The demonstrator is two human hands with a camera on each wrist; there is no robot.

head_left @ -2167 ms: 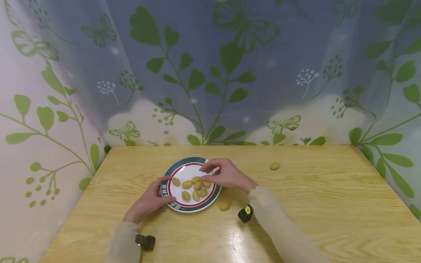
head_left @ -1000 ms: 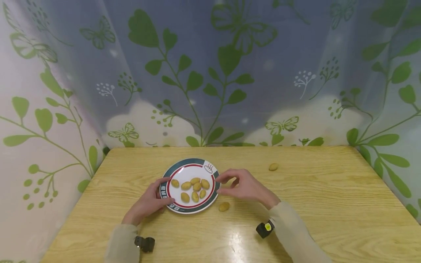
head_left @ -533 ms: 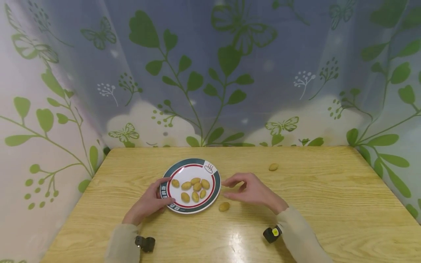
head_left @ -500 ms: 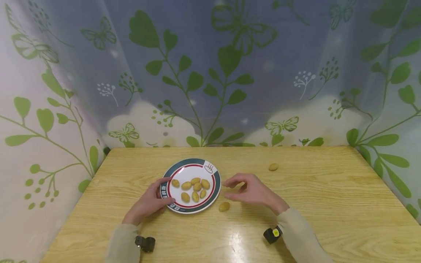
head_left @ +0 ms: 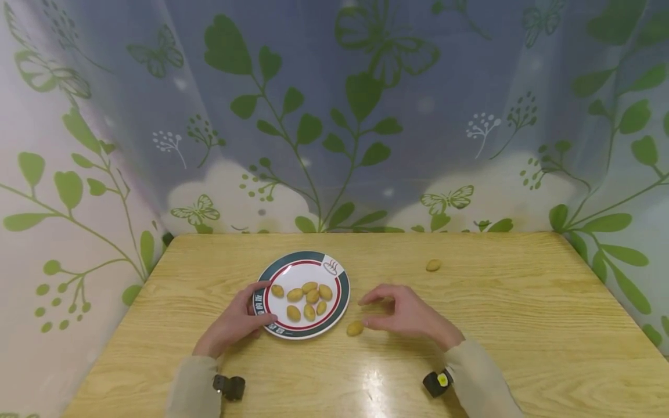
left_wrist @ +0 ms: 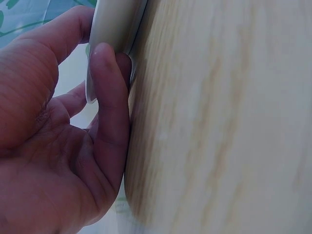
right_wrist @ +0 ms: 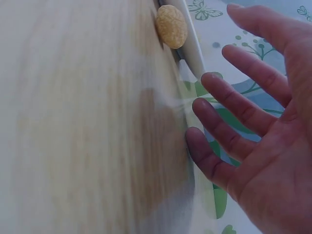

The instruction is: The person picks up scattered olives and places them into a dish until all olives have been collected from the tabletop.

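A round white plate [head_left: 342,288] with a teal rim and red ring sits left of the table's middle. On it lie several yellow-brown oval pieces [head_left: 293,313], nut-like in shape. My left hand [head_left: 235,322] grips the plate's left edge, thumb on the upper rim and fingers beneath; in the left wrist view the plate edge [left_wrist: 114,24] shows between them. My right hand [head_left: 402,312] hovers right of the plate, fingers and thumb apart, holding nothing. Just by its thumb rests a loose oval piece [head_left: 355,328], rough-skinned in the right wrist view, where the fingers stand clear of it.
Another oval piece [head_left: 433,265] lies farther back on the right of the wooden table [head_left: 522,313]. A curtain [head_left: 334,174] with leaves and butterflies hangs along the back and sides. A black camera is strapped at each wrist.
My right hand has gone from over the plate to the right and nearer me, down beside the loose oval piece. My left hand keeps its grip on the plate, which stays put.
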